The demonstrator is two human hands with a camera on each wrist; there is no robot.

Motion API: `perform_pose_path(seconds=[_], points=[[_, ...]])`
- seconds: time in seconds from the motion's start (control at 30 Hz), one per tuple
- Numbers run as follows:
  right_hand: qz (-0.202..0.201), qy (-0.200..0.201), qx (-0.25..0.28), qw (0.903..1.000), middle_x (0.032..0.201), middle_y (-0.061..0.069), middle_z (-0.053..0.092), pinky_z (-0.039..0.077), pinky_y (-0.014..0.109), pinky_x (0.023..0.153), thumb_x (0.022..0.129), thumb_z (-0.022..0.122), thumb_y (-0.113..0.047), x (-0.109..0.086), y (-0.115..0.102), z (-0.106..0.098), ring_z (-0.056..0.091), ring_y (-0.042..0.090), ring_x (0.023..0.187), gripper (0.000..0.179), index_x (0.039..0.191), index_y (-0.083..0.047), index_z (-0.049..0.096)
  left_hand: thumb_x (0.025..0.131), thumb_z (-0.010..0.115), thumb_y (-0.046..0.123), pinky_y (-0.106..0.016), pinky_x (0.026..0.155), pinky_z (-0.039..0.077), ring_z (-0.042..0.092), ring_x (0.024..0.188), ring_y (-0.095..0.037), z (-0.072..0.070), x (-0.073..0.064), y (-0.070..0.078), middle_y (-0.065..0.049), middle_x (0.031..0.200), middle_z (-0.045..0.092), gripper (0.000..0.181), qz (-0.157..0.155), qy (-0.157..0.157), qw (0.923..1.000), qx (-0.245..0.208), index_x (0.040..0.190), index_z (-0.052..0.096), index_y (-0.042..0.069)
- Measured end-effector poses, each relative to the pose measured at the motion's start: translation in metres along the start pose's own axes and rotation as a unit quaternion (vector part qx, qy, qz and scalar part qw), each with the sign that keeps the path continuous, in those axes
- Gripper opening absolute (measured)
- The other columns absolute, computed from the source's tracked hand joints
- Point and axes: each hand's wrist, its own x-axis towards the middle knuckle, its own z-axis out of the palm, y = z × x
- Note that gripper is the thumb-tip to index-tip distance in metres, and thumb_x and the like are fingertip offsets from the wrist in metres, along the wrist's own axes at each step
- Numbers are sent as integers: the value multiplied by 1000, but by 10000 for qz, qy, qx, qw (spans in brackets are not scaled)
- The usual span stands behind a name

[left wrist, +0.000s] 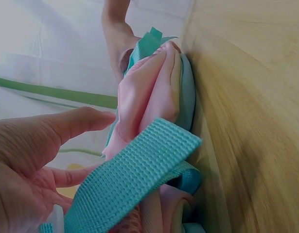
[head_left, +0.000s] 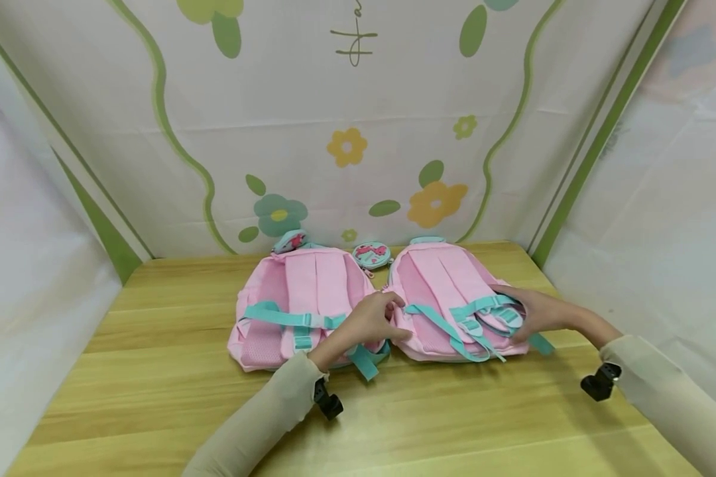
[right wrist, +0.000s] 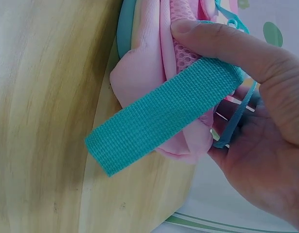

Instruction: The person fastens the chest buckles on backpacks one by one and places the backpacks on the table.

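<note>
Two pink backpacks with turquoise straps lie side by side, strap side up, on the wooden table. My left hand reaches over the left backpack, its thumb tip at the near left edge of the right backpack. The left wrist view shows that thumb and a finger spread apart, behind a loose turquoise strap end. On the opposite side, my right hand grips the right backpack's edge. Its thumb presses the pink mesh; the other fingers are partly hidden behind a webbing strap.
A round turquoise pouch with a pink figure lies between the bags' tops. Another small pouch sits above the left bag. White fabric walls with printed flowers enclose the back and sides of the wooden table.
</note>
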Motion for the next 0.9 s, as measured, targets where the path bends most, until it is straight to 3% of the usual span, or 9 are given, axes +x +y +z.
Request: perform_pose_path(seconds=[0.27,0.43,0.63,0.9], points=[[127,-89,56,9999,156,36,34,43,61,103,68,94,-30,-4,-8,-6,40,51,138,116,157,4,28,82,84,37,-34,80,52,62,97,-21,1,1,10,-11,117,66,56,-44,424,9990,111,128,66,11],[40,-28,187,9998,159,35,28,38,67,106,69,94,-34,-5,-7,-6,32,55,143,117,158,1,27,85,82,34,-32,78,52,64,101,-24,4,7,19,-13,120,66,54,252,639,9976,-39,130,65,10],[-131,95,166,9997,159,32,32,34,70,109,68,95,-35,-6,-6,-4,29,57,144,115,157,0,31,90,77,32,-26,82,53,64,107,-24,17,18,33,-13,124,65,50,748,557,9953,-264,133,63,9],[-177,152,235,9995,160,26,36,32,71,110,72,93,-36,-3,-7,-1,29,54,146,108,157,-3,35,90,76,29,-23,90,50,64,114,-25,39,39,52,-12,125,66,48,970,353,9943,-254,133,64,9]])
